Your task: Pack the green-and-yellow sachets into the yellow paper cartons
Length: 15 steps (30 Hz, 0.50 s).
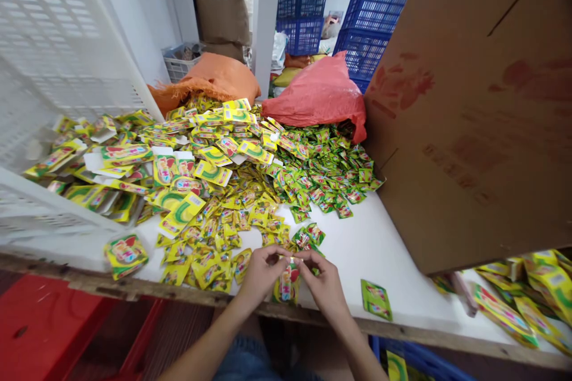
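Between my two hands, at the table's front edge, is a small yellow-green printed carton (pixel 286 283) with a red picture on it. My left hand (pixel 264 271) pinches its upper left end with thumb and fingertips. The upper right end is pinched by my right hand (pixel 322 277). Just beyond my hands lie a few green sachets (pixel 308 237), and yellow sachets (pixel 210 265) spread to the left. One green sachet (pixel 376 299) lies alone to the right. Left of the yellow sachets rests a carton (pixel 126 256).
A heap of flat cartons (pixel 214 155) spills from a white crate (pixel 67 208). Behind are an orange sack (pixel 223 74) and a red bag (pixel 317 92) by green sachets. A big cardboard box (pixel 473 113) stands right, more cartons (pixel 504 312) beside it. A red stool (pixel 49 321) is below left.
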### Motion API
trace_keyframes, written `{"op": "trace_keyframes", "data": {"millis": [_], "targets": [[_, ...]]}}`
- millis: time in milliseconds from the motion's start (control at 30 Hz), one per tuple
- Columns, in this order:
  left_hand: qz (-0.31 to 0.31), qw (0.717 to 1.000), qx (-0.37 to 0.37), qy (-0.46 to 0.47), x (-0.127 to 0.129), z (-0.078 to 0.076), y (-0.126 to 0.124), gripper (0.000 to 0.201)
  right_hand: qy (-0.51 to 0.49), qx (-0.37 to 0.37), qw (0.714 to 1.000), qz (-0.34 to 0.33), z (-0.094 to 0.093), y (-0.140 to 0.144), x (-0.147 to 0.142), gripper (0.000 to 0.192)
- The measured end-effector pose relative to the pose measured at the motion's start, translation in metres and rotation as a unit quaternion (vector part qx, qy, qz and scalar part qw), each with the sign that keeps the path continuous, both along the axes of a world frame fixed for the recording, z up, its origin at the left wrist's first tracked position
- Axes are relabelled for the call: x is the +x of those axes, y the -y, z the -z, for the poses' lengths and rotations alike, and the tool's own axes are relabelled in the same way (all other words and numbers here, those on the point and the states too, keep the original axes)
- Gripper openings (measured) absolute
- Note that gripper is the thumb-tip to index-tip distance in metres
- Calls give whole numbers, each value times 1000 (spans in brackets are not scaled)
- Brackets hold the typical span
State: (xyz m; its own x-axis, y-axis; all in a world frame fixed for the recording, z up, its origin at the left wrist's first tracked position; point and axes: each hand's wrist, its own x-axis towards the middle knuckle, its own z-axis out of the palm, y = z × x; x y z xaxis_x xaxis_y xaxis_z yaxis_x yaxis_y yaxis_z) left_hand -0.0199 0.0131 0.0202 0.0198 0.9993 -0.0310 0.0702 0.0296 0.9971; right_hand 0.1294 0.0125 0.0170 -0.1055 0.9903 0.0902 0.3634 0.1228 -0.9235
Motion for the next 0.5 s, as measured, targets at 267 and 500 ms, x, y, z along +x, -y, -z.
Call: {"op": "trace_keyframes", "data": {"millis": [267, 500], "targets": [[61, 998, 14, 21, -13, 7, 0, 18, -18, -2, 1000, -20, 5, 8, 3, 21], [54, 990, 101, -80, -26, 2, 15, 28, 53, 29, 998, -4, -13, 20, 23, 27]]}}
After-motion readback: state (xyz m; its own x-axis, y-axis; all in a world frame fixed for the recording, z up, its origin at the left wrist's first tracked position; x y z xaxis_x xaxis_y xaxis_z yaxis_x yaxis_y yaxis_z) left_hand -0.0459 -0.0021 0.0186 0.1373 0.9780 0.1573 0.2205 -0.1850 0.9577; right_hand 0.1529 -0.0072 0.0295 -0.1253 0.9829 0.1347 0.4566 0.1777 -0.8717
